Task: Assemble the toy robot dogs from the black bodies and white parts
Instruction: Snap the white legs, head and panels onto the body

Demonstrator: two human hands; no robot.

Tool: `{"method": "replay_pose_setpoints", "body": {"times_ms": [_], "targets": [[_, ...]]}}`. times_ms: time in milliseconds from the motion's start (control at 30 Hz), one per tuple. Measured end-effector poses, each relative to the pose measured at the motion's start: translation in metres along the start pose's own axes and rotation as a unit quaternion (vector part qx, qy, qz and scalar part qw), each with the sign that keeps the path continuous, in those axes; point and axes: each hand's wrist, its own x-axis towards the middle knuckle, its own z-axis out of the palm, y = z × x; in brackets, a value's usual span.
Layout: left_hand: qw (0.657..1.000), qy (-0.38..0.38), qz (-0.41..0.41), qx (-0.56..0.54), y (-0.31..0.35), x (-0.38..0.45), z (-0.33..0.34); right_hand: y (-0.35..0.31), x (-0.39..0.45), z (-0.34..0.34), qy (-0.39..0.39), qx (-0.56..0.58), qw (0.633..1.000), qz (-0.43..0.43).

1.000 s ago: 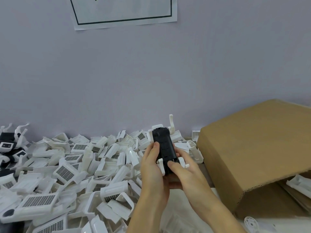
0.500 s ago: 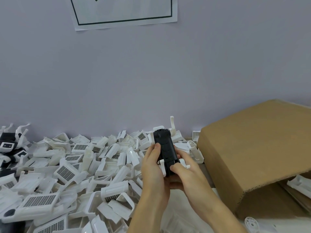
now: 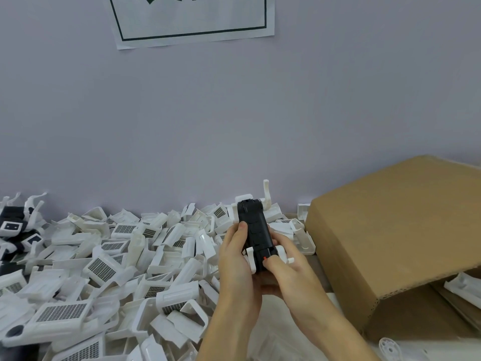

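Both hands are gripping the long black plastic dog body (image 3: 256, 230) upright: left hand (image 3: 235, 259) curling around its side, right hand (image 3: 286, 267) thumb pressing its lower end, likely seating white plastic legs (image 3: 250, 259). The next move probably calls for firm pressure.

The poster (image 3: 192, 19) at 12 o'clock is cut by the top edge, so its green print cannot be read. The cardboard box (image 3: 395, 238) at 3 o'clock runs out of the right edge. The near end of the black body (image 3: 256, 235) is hidden behind the left hand (image 3: 238, 267) and the right hand (image 3: 289, 272). At 9 o'clock the assembled dogs (image 3: 11, 226) are cut by the left edge. The worktop (image 3: 335, 298) is mostly hidden under the white parts (image 3: 104, 269).
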Motion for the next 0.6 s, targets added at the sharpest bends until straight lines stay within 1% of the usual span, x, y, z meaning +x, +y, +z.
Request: {"method": "replay_pose_setpoints", "body": {"times_ms": [233,333,400,467,500,533,600], "targets": [[1.0,0.008,-0.008,-0.017,0.0,0.001,0.0,-0.003,-0.002,0.003,0.002,-0.01,1.0,-0.002],[0.996,0.013,-0.019,-0.09,0.002,0.002,-0.001,-0.003,-0.002,0.002,0.02,0.016,0.999,-0.028],[0.991,0.015,-0.008,-0.135,0.005,0.004,-0.003,-0.004,-0.003,0.0,0.027,0.071,0.995,-0.058],[0.99,0.015,0.028,-0.14,0.009,0.008,-0.003,-0.005,-0.005,-0.005,0.041,0.125,0.987,-0.095],[0.99,0.022,0.044,-0.133,0.009,0.009,-0.003,-0.006,-0.007,-0.007,0.051,0.13,0.982,-0.125],[0.991,0.037,0.057,-0.119,0.009,0.01,-0.002,-0.007,-0.01,-0.008,0.06,0.112,0.979,-0.162],[0.993,0.064,0.063,-0.076,0.007,0.011,-0.001,-0.009,-0.013,-0.005,0.082,0.017,0.97,-0.227]]}}
